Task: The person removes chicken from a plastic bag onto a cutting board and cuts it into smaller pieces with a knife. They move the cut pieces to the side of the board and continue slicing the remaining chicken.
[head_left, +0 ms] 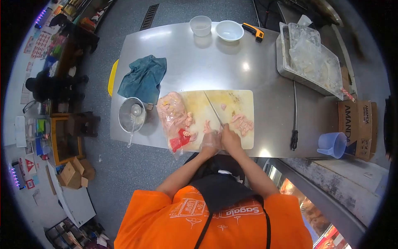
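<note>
My right hand (230,139) is closed round the handle of a long knife (213,108), its blade pointing up and to the left over the cutting board (244,97). My left hand (210,142), in a clear plastic glove, presses on a small piece of raw meat (207,126) beside the blade. Cut pink meat (242,125) lies on the board to the right, and a small scrap (223,106) sits above it. On the board's left part rests a plastic bag of raw meat (172,112) with a red patch.
Left of the board are a metal pot (126,116) with a ladle and a teal cloth (145,76). Two bowls (200,25) (230,31) and an orange thermometer (254,32) stand at the far edge. A metal tray (286,62), blue jug (333,145) and cardboard box (367,124) are at right.
</note>
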`<state>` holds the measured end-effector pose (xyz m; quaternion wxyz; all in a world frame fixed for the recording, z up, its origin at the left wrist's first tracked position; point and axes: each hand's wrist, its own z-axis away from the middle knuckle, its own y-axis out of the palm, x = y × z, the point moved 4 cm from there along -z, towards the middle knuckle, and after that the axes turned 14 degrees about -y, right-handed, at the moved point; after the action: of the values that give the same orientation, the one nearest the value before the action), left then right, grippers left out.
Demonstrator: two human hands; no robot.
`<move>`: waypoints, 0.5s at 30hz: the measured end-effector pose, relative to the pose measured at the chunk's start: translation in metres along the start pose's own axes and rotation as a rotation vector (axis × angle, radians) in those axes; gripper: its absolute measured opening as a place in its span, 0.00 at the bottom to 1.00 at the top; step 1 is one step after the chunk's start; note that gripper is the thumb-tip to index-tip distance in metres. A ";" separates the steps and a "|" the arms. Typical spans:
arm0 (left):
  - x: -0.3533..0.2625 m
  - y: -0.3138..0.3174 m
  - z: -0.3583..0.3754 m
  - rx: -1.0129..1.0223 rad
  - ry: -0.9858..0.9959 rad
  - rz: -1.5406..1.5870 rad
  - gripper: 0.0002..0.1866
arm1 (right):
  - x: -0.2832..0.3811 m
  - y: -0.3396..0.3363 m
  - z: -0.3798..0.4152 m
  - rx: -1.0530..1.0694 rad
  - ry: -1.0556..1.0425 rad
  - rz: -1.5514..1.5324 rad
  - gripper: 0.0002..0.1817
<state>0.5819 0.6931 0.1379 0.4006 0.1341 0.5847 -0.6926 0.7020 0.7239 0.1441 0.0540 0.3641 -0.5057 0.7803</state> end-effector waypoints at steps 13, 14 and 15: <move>0.020 0.013 0.009 0.392 -0.003 -0.297 0.14 | 0.006 0.004 -0.015 -0.037 0.015 0.042 0.16; 0.021 0.013 0.010 0.388 -0.019 -0.245 0.15 | 0.005 0.006 -0.021 -0.035 0.006 0.071 0.15; 0.024 0.010 0.008 0.389 -0.010 -0.258 0.15 | 0.004 0.007 -0.016 -0.047 0.010 0.062 0.15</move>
<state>0.5757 0.6761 0.1179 0.2785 0.1296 0.4505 -0.8383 0.6877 0.7329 0.1374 0.0408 0.3428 -0.5348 0.7712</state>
